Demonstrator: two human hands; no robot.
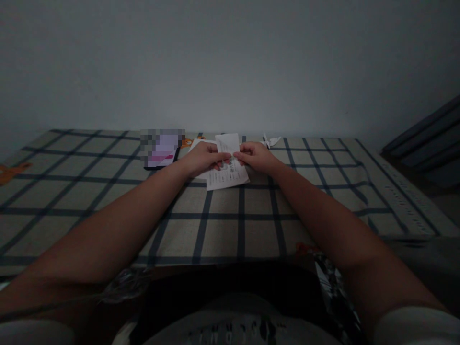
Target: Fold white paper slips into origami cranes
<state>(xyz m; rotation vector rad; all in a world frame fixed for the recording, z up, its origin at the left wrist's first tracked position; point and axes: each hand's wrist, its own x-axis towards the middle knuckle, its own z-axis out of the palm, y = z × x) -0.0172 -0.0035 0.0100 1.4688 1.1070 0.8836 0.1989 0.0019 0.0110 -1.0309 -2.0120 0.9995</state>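
Observation:
A white sheet of printed paper (227, 178) is held up over the table between my two hands, its middle pinched in. My left hand (206, 157) grips its left edge, thumb on the near face. On the right edge, my right hand (254, 155) pinches it the same way, with the thumbs almost meeting. Beneath and behind my left hand lies another white paper (197, 143), partly covered. A small folded white paper piece (272, 141) sits on the cloth just beyond my right hand.
A tablet or phone with a lit, partly blurred screen (163, 146) lies left of my hands. The checked tablecloth (223, 230) covers the table up to a plain wall (230, 62). Clear plastic (125, 285) shows below the table's front edge. Dark ridged material (427, 139) stands at right.

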